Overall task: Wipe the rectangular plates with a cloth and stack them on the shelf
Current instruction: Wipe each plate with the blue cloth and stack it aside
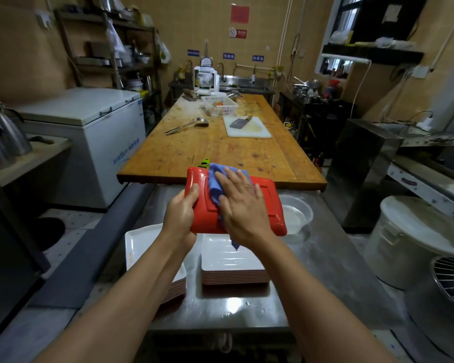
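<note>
Red underside up, the rectangular plate [269,203] is held in the air above the near end of the steel counter [325,260], tilted, with its raised foot ring facing the camera. The left hand [180,214] grips its left short edge, thumb curled over the top and fingers wrapped beneath. The right hand [240,203] lies flat on the plate's back, fingers spread and straight, pressing a blue cloth [216,179] against it; the cloth bunches out past the fingertips and a corner hangs below the wrist.

Directly below the plate, 2 stacks of plates sit on the counter, white faces up with reddish rims showing at the sides: the right stack [233,263] under the right forearm, the left stack [144,244] partly hidden by the left forearm. A clear plastic bowl [298,213] stands just beside the held plate's right end, on the counter.

Beyond the counter runs a long wooden table [194,150]. On it lie a metal ladle [188,124], a white cutting board [247,128] with a cleaver [239,123] on top, and a white basket [219,104] farther back. A white chest freezer [89,137] stands to the left of the table, and a large white lidded bucket [409,237] sits at the right.
</note>
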